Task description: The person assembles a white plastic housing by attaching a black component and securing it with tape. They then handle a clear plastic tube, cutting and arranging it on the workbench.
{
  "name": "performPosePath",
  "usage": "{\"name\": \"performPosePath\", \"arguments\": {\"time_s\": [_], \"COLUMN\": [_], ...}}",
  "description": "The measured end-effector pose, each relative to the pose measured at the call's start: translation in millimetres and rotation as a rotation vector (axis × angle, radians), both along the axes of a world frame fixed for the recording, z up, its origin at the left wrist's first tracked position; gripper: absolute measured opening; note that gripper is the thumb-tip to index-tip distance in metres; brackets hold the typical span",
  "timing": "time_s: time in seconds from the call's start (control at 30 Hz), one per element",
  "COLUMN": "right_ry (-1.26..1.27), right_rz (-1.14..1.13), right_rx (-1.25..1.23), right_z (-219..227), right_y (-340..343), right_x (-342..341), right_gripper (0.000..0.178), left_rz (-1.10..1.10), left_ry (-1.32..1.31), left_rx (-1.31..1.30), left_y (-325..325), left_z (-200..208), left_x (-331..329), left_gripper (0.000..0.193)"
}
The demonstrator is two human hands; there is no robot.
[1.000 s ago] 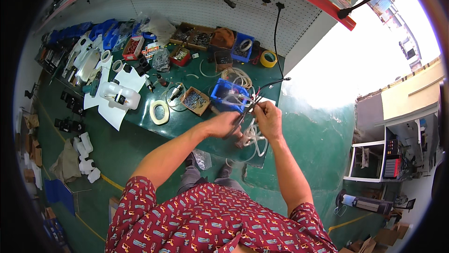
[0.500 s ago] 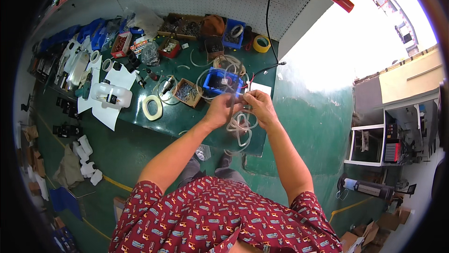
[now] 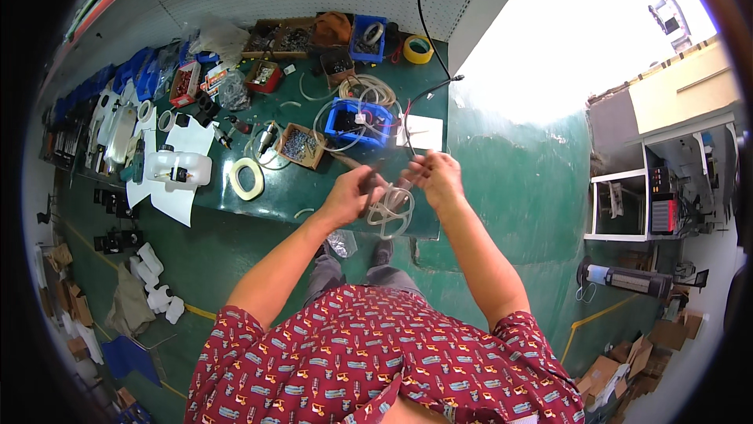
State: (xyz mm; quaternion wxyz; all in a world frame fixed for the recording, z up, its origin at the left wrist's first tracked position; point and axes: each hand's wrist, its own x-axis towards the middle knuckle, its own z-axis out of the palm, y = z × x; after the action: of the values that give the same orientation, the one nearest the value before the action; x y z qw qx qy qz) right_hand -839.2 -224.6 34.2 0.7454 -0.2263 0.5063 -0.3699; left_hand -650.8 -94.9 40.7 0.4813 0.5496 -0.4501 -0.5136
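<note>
Head view: left hand (image 3: 353, 195) and right hand (image 3: 441, 179) beside 1 clear tubing tangle (image 3: 387, 210).

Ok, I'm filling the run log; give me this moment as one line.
left hand: holds blurred dark item | right hand: near clear tubing, grip unclear | nearby: blue bin, white sheet

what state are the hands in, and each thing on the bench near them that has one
Left hand: fingers curled, blurred; grip unclear
Right hand: fingers bent, blurred; grip unclear
Clear tubing: loosely looped
Blue bin: open, dark parts inside
Cardboard box: open, small parts inside
Cream tape roll: lying flat
Yellow tape roll: lying flat
White jug: dark cap on
</note>
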Motion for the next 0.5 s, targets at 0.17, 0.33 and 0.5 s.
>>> {"name": "performPosePath", "arguments": {"time_s": [0.17,0.33,0.5], "right_ry": [-0.168,0.009,0.681], "right_rz": [-0.477,-0.489,-0.286], "right_rx": [0.212,0.132,-0.059], "right_z": [-55,-73,-80], "right_y": [13,77,107], "right_x": [-87,-159,-255], "right_gripper": [0.017,0.013,0.012], "left_rz": [0.449,0.332,0.01], "left_ry": [0.713,0.166,-0.133], "left_rx": [0.02,0.376,0.331], "left_y": [38,85,135], "left_z": [-60,-80,-111], "left_x": [-8,-59,-57], "left_gripper": [0.024,0.021,0.02]}}
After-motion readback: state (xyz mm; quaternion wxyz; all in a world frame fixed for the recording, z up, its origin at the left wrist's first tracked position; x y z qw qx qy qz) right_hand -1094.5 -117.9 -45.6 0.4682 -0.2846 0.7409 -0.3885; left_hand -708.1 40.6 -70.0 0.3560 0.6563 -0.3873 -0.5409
